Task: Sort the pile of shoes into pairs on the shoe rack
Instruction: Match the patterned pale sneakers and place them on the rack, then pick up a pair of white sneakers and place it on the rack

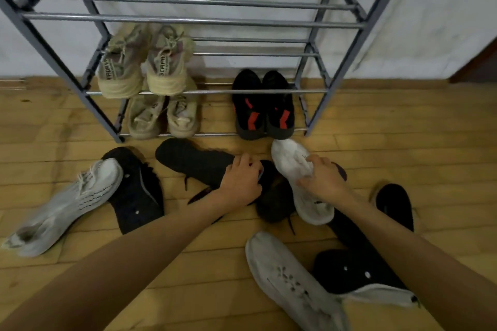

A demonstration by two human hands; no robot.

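Gripping two unmatched shoes at once, the person is working on the floor (403, 126) just in front of the lower front rail of the shoe rack (188, 20). The left hand (242, 183) is curling its fingers over the collar of a black knit shoe (193, 161). That shoe's long axis is running from the hand up and left, with the toe pointing at the rack's lower front rail. The right hand (322, 177) is closing thumb and fingers round the upper of a white shoe (287, 158). Its toe is lying near the rack's lower right front corner and its heel is pointing back toward the person.

A dark shoe (274, 196) is lying between the two hands, touching both held shoes; judging by colour, it is the likely partner for the black knit shoe and the left hand is nearer to it. Two more white shoes are waiting: one at the left (67, 204), one near the right forearm (290, 277).

A beige pair (166, 67) is sitting on the middle shelf. Its heel tabs are carrying vertical lettering that appears to read "SCAPA"; the rest is too blurred to read.
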